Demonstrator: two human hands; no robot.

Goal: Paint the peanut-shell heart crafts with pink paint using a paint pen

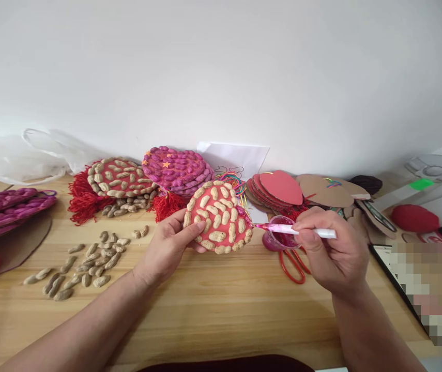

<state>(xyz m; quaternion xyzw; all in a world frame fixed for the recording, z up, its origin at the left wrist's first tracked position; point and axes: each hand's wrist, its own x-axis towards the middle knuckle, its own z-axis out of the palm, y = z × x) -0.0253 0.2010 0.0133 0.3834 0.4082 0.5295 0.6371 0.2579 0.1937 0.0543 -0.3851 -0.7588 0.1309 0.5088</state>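
My left hand (174,238) grips the left edge of a red heart-shaped board (225,228) covered with glued peanuts, held up over the table. Between the thumb and fingers of my right hand (331,250) is a paintbrush (323,233) with a white handle. Its magenta-stained tip meets the right edge of the board, where a few peanuts are coloured magenta. Just behind the brush stands a clear plastic cup (269,242) with magenta paint in it, partly hidden by my right hand. Red-handled scissors (292,267) lie below the cup, their blades out of sight.
Loose peanuts (92,258) are scattered on the wooden table (205,315) at left. Behind lie a peanut board (118,178) with red tassel, a magenta-painted one (178,170), and stacked red hearts (280,188). A plastic bag (15,155) rests against the wall.
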